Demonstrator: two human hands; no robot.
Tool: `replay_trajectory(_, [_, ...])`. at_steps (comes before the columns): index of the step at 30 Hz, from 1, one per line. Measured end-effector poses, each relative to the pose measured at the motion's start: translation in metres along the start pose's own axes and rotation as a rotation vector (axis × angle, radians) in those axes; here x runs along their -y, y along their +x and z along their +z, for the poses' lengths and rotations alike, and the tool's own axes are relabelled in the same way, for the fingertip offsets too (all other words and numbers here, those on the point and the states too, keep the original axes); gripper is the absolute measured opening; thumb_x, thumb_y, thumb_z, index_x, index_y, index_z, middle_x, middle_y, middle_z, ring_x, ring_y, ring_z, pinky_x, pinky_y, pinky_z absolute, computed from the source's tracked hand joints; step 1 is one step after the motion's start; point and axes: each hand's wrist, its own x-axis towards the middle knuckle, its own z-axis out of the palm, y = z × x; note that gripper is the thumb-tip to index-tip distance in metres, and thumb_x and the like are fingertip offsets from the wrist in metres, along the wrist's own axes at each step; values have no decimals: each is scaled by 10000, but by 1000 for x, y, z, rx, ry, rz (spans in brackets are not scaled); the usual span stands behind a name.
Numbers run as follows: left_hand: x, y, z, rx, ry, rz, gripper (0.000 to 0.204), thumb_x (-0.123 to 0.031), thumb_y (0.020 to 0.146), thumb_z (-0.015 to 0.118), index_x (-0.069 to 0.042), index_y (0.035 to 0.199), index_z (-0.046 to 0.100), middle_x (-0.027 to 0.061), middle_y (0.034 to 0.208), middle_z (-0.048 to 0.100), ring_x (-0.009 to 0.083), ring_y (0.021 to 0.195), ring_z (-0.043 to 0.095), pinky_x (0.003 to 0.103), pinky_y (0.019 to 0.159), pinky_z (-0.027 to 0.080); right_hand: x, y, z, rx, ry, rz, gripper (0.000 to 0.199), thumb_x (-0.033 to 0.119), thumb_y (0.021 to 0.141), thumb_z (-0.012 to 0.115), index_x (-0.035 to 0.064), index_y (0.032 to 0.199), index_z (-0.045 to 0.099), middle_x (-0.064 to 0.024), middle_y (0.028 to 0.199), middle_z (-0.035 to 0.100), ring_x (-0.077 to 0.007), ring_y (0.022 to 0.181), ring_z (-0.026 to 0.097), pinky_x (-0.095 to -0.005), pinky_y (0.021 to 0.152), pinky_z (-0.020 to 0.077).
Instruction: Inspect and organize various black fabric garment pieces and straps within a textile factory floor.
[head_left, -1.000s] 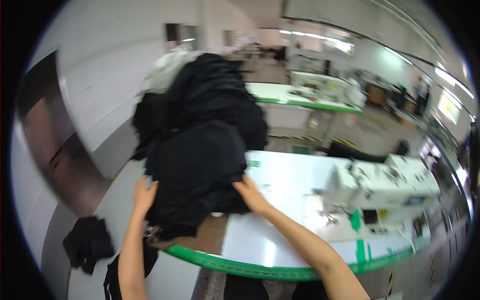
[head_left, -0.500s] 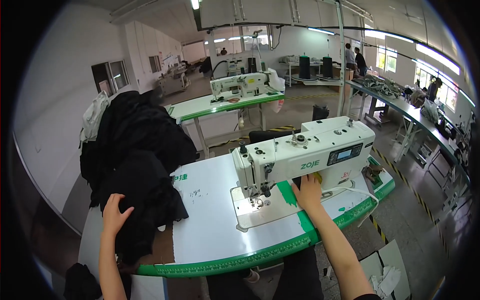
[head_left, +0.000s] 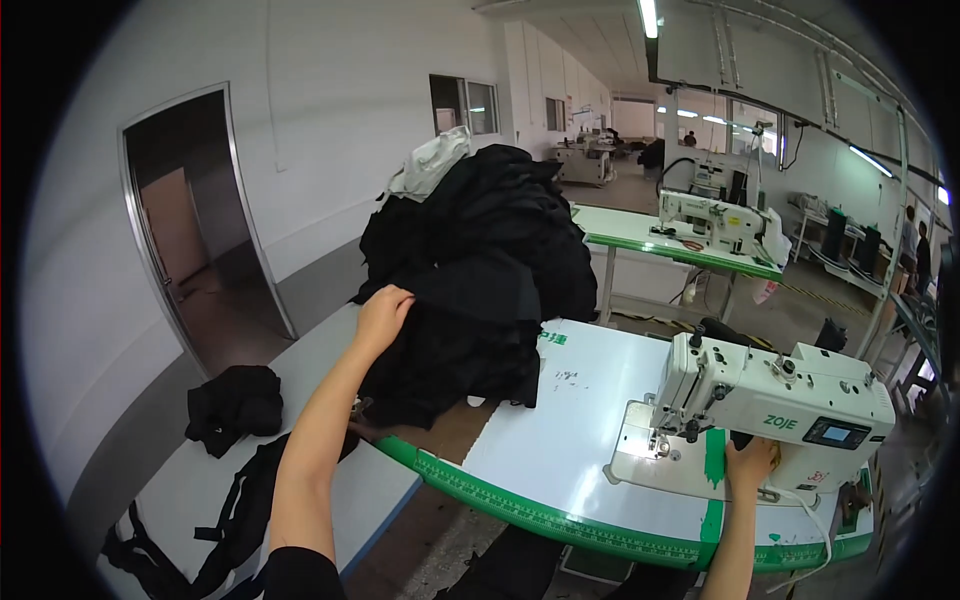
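Observation:
A large heap of black fabric pieces [head_left: 480, 290] lies at the left end of the sewing table. At its near left edge, my left hand [head_left: 385, 315] is closed, fingertips pinching a black cloth. My right hand [head_left: 748, 465] is beneath the arm of the white sewing machine [head_left: 790, 400], resting by the bed. Its fingers curl around something small; a dark edge and a bit of yellow show beside them, but its kind is unclear. The needle area [head_left: 660, 440] is lit, and I see no cloth under it.
A side table [head_left: 350, 490] on the left carries a black bundle [head_left: 235, 408] and black straps [head_left: 245, 510]. Light grey cloth [head_left: 432, 165] tops the heap. Behind stands a second sewing machine [head_left: 715, 222]. A doorway [head_left: 195, 220] opens at left. The green table edge [head_left: 560, 518] curves in front.
The view has swung left, bringing the doorway and side table into sight. My left hand, spread on the heap before, now pinches cloth. My right hand stays under the machine arm.

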Motion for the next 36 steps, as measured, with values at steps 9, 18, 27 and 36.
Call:
replay_trajectory(9, [-38, 91, -94, -549, -316, -90, 372, -296, 1008, 383, 45, 952, 522, 173, 830, 535, 248, 766, 484, 355, 758, 416, 40, -64, -32, -157, 440, -397, 288, 190, 816, 663, 9, 1033, 602, -199, 1140, 590, -371, 1074, 541, -437, 942, 412])
replay_trajectory(18, [-277, -49, -153, 457, -472, 174, 130, -64, 807, 622, -6, 706, 566, 120, 587, 501, 180, 496, 507, 280, 485, 363, 101, -195, -135, 912, 1398, -574, 626, 100, 841, 653, 63, 1394, 364, -138, 1385, 439, -219, 1110, 573, -325, 872, 484])
replay_trajectory(27, [-293, -106, -117, 884, -499, 435, 119, -184, 822, 656, -73, 802, 619, 57, 609, 605, 248, 484, 581, 324, 443, 455, 107, -224, -124, 705, 1206, -514, 221, 101, 885, 575, 41, 1098, 591, -119, 776, 619, -160, 621, 587, -279, 602, 478])
replay_trajectory(36, [-265, -110, -37, 1117, -639, 106, 165, -140, 765, 548, 16, 796, 591, 124, 665, 580, 235, 578, 539, 337, 582, 429, 83, -169, -103, 922, 1287, -156, 146, 82, 926, 474, 9, 1007, 571, 36, 807, 509, -27, 759, 439, -183, 697, 364])
